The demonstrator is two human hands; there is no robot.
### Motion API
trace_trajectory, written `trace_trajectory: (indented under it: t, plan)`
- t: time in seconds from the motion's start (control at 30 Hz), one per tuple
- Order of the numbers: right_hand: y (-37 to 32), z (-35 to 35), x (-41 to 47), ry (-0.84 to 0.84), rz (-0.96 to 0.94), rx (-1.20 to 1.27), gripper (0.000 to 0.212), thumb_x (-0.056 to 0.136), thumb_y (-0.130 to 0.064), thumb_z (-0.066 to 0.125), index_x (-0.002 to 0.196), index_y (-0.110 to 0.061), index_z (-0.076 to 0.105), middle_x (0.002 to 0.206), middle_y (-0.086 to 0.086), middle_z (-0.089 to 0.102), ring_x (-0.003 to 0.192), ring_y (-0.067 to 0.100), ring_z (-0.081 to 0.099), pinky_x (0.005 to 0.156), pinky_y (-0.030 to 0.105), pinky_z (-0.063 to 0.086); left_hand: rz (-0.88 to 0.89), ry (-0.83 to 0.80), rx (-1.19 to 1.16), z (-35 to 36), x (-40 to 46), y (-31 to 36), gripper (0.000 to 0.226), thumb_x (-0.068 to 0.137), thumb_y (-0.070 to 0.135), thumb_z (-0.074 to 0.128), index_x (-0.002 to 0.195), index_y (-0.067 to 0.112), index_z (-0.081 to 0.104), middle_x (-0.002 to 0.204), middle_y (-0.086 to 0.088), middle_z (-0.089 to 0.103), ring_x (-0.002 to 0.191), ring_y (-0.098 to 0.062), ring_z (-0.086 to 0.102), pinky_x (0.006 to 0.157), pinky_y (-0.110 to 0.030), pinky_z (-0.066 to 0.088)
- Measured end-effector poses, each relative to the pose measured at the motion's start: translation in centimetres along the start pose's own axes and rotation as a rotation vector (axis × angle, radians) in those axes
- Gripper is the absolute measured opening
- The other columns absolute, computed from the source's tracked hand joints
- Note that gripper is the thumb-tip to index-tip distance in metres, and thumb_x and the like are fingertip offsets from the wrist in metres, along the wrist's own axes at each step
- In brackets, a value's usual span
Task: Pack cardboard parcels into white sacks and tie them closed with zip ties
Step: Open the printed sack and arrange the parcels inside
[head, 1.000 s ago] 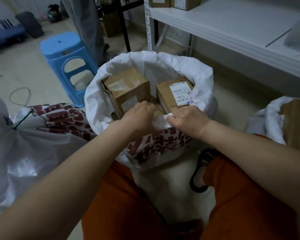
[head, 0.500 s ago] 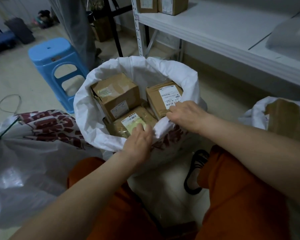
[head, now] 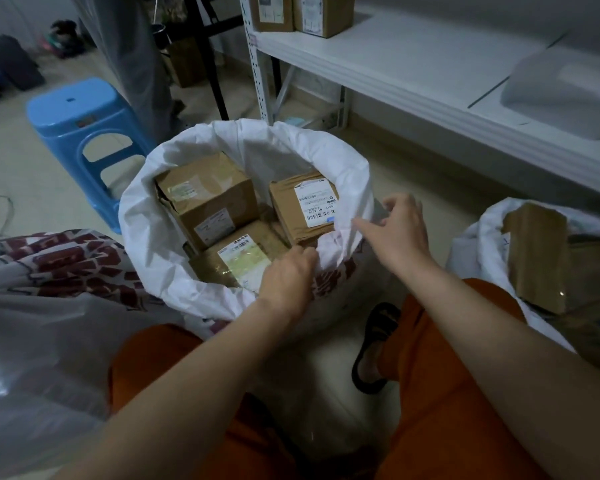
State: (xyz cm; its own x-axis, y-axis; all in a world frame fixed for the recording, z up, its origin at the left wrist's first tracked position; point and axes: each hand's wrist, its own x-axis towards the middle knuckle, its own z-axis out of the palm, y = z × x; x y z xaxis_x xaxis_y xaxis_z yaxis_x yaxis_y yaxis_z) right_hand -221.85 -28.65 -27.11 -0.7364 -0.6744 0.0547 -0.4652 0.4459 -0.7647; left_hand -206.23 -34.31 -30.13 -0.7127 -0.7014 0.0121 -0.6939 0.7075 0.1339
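Beside the blue stool (head: 80,123), left hand (head: 286,275) grips the parcel-filled sack's rim (head: 333,244)

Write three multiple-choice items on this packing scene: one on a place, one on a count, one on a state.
1. Where does the blue stool stand?
A. Left of and behind the open sack
B. On the shelf
C. Inside the sack

2. How many parcels show inside the open sack?
A. One
B. Three
C. Six

3. What state is the sack's mouth in?
A. Tied with a zip tie
B. Open, rim rolled down
C. Taped flat

Answers:
1. A: the stool is on the floor beyond the sack's left side.
2. B: large box, labelled box and flat parcel.
3. B: the left hand grips the near rim, the right hand is beside it, no tie visible.
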Motion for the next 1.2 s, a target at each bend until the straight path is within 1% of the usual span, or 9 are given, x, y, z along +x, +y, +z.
trace_trajectory:
  t: [0.07, 0.17, 0.3, 0.47, 0.63, 0.73, 0.87, 1.0, 1.2]
  plan:
    - [-0.4, 0.7, 0.9, -0.053, 0.272, 0.083, 0.070, 0.073, -0.039, 0.076, 0.126, -0.002, 0.048, 0.129, 0.013, 0.052, 0.116, 0.029, 0.053, 0.094, 0.034, 0.045, 0.070, 0.062, 0.050, 1.1, -1.4, 1.4, 0.024, 0.072, 0.010, 0.068, 0.093, 0.011, 0.056, 0.091, -0.010, 0.058, 0.073, -0.032, 0.061, 0.053, -0.035, 0.044]
    - [-0.2, 2.7, 2.6, -0.070, 0.462, 0.260, 0.044, 0.072, -0.016, 0.075, 0.109, 0.004, 0.061, 0.112, 0.017, 0.066, 0.102, 0.030, 0.064, 0.088, 0.042, 0.054, 0.199, 0.024, -0.041, 1.5, -3.0, 3.2, 0.028, 0.064, 0.015, 0.078, 0.082, 0.012, 0.057, 0.080, -0.008, 0.059, 0.064, -0.028, 0.060, 0.046, -0.030, 0.038]
    - [1.0, 2.8, 3.2, -0.219, 0.657, 0.639, 0.011, 0.085, 0.003, 0.060, 0.094, 0.008, 0.061, 0.117, 0.024, 0.062, 0.103, 0.030, 0.062, 0.089, 0.041, 0.051, -0.031, -0.208, -0.322, -1.4, -1.9, 2.8, 0.031, 0.081, 0.049, 0.064, 0.082, 0.019, 0.055, 0.089, -0.004, 0.064, 0.082, -0.022, 0.059, 0.068, -0.030, 0.044]
    - [2.6, 2.3, 3.1, -0.327, 0.765, 1.129, 0.030, 0.099, 0.001, 0.030, 0.116, 0.006, 0.054, 0.114, 0.023, 0.058, 0.109, 0.033, 0.056, 0.101, 0.036, 0.040, -0.383, -0.106, -0.703, -4.8, 5.5, 2.1, 0.042, 0.085, 0.049, 0.060, 0.062, 0.013, 0.060, 0.059, -0.001, 0.059, 0.055, -0.013, 0.053, 0.049, -0.025, 0.038]
    - [3.8, 1.5, 2.8, -0.393, 0.791, 1.121, 0.032, 0.092, 0.009, 0.026, 0.093, 0.003, 0.058, 0.089, 0.020, 0.060, 0.081, 0.027, 0.059, 0.082, 0.038, 0.050, -0.406, -0.374, -0.848, -2.5, 10.6, 5.7, 0.046, 0.079, 0.049, 0.069, 0.096, 0.007, 0.063, 0.082, -0.003, 0.062, 0.065, -0.012, 0.056, 0.046, -0.019, 0.039]
    - [5.5, 0.2, 3.6, -0.402, 0.663, 0.671, 0.024, 0.088, 0.003, 0.039, 0.089, -0.010, 0.059, 0.083, 0.015, 0.054, 0.071, 0.022, 0.053, 0.065, 0.030, 0.045, -0.304, -0.317, -0.584, -1.0, 12.0, 6.5, 0.023, 0.083, 0.032, 0.065, 0.095, 0.014, 0.057, 0.084, -0.002, 0.060, 0.081, -0.021, 0.060, 0.059, -0.022, 0.045]
    - [4.8, -0.8, 6.4, -0.066, 0.285, 0.174, 0.020, 0.087, -0.026, 0.057, 0.101, -0.013, 0.064, 0.096, 0.005, 0.062, 0.093, 0.023, 0.059, 0.074, 0.030, 0.045, -0.283, -0.083, -0.320, 0.5, 11.4, 8.3, 0.044, 0.089, 0.017, 0.049, 0.133, 0.018, 0.043, 0.116, -0.011, 0.060, 0.109, -0.033, 0.057, 0.087, -0.037, 0.045]
    - [3.2, 1.5, 8.8, -0.223, 0.311, 0.083, 0.052, 0.072, -0.046, 0.067, 0.106, -0.007, 0.066, 0.101, 0.011, 0.068, 0.093, 0.028, 0.065, 0.075, 0.032, 0.052, -0.134, -0.075, -0.318, 1.5, 10.5, 9.7, 0.044, 0.089, 0.022, 0.053, 0.129, 0.007, 0.046, 0.117, -0.013, 0.058, 0.106, -0.030, 0.059, 0.084, -0.037, 0.046]
    - [4.1, 2.5, 10.4, -0.294, 0.405, 0.092, 0.031, 0.079, -0.016, 0.069, 0.104, 0.002, 0.062, 0.097, 0.014, 0.065, 0.087, 0.029, 0.064, 0.061, 0.027, 0.044, -0.091, -0.191, -0.516, -1.3, 11.9, 5.4, 0.022, 0.085, 0.029, 0.060, 0.097, 0.012, 0.068, 0.097, -0.003, 0.069, 0.088, -0.014, 0.063, 0.065, -0.021, 0.044]
